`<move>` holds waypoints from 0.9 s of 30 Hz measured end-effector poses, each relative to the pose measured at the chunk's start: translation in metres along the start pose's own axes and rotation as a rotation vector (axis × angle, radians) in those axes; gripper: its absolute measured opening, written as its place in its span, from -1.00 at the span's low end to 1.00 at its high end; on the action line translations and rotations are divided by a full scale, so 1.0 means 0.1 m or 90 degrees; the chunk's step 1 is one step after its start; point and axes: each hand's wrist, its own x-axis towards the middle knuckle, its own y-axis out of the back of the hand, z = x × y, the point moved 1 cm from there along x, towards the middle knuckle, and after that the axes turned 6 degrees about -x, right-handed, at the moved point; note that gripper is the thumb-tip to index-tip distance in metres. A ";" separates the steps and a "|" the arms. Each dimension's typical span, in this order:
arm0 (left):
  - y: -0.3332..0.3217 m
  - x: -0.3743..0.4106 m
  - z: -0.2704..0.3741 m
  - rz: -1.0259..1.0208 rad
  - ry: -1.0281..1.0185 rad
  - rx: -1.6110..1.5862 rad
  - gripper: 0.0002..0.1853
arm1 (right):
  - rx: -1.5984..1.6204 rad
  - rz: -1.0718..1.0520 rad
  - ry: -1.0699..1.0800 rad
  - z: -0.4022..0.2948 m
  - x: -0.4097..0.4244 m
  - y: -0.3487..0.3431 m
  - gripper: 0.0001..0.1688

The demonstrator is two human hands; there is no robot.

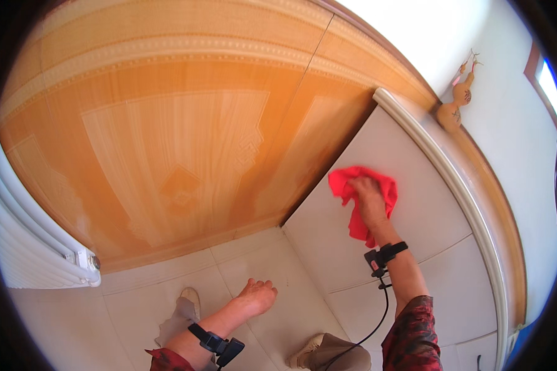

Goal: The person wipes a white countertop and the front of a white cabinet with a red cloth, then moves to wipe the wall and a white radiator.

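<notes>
My right hand (369, 197) presses a bright red cloth (385, 183) against a white tiled panel (417, 195). The cloth is bunched around the fingers, and part of it hangs below the palm. Along the panel's upper border runs a rounded, pale metallic trim (445, 162). My left hand (258, 297) hangs above the tiled floor (232, 264), with its fingers curled in and no object visible in them. Its palm side is hidden.
An orange wood-patterned wall panel (181, 139) meets the white panel at a corner. A white radiator (42, 232) stands at left. A dried bottle gourd (455, 109) rests above the trim at right. Both my shoes (306, 350) are on the floor. A black cable (380, 320) runs from the right wrist strap.
</notes>
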 end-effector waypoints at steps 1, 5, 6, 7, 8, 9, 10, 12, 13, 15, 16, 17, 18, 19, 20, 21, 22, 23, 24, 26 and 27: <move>-0.01 0.04 0.00 0.011 -0.009 -0.001 -0.74 | 0.029 0.107 0.024 0.04 0.22 0.17 -0.61; 0.04 0.06 -0.10 0.021 -0.019 0.051 -0.79 | 0.066 0.426 -0.044 -0.08 1.11 0.92 -0.55; 0.00 0.07 -0.15 0.033 -0.034 0.053 -0.79 | 0.094 0.507 -0.059 -0.07 1.32 1.08 -0.56; -0.03 0.11 -0.16 0.045 -0.056 0.053 -0.80 | 0.114 0.587 -0.071 -0.04 1.50 1.27 -0.56; -0.03 0.08 -0.15 0.047 -0.062 0.048 -0.80 | 0.119 0.626 -0.119 0.00 1.71 1.45 -0.58; -0.01 0.02 -0.17 0.049 -0.052 0.043 -0.80 | 0.147 0.658 -0.192 -0.11 1.92 1.53 -0.61; 0.02 -0.01 -0.14 0.050 -0.057 0.038 -0.80 | 0.338 0.681 -0.206 -0.11 2.13 1.57 -0.62; 0.13 -0.05 -0.07 0.046 -0.052 0.010 -0.78 | 0.616 0.658 -0.236 -0.12 2.54 1.48 -0.65; 0.17 -0.06 -0.04 0.042 -0.051 -0.003 -0.76 | 0.698 0.620 -0.255 -0.10 2.68 1.40 -0.66; 0.25 -0.13 -0.04 0.062 -0.034 0.007 -0.77 | 0.478 0.635 -0.267 -0.77 2.86 1.25 -0.69; 0.28 -0.17 -0.05 0.069 -0.026 0.013 -0.77 | 0.472 0.661 -0.223 -1.04 2.88 1.23 -0.68; 0.31 -0.15 -0.01 0.090 -0.029 0.011 -0.79 | 0.460 0.685 -0.172 -1.24 2.91 1.28 -0.67; 0.30 -0.16 -0.03 0.105 -0.027 0.012 -0.80 | 0.462 0.674 -0.114 -1.45 2.91 1.29 -0.66; 0.30 -0.15 -0.04 0.120 -0.034 0.015 -0.82 | 0.454 0.666 -0.054 -1.63 2.88 1.35 -0.65; 0.29 -0.16 -0.06 0.116 -0.029 0.024 -0.81 | 0.445 0.658 0.005 -1.82 2.85 1.41 -0.64; 0.26 -0.18 -0.09 0.109 -0.021 0.034 -0.81 | 0.446 0.637 0.006 -2.16 2.76 1.49 -0.58; 0.25 -0.18 -0.08 0.101 -0.022 0.043 -0.80 | 0.453 0.643 0.067 -2.35 2.76 1.49 -0.60; 0.26 -0.20 -0.07 0.104 -0.029 0.044 -0.81 | 0.462 0.649 0.129 -2.54 2.77 1.51 -0.62; 0.27 -0.22 -0.06 0.110 -0.030 0.044 -0.81 | 0.447 0.642 0.186 -2.74 2.77 1.55 -0.59; 0.32 -0.24 0.02 0.132 -0.055 0.027 -0.82 | 0.470 0.580 0.327 -3.04 2.76 1.59 -0.56; 0.35 -0.28 0.05 0.151 -0.060 0.010 -0.83 | 0.462 0.540 0.346 -3.19 2.76 1.51 -0.63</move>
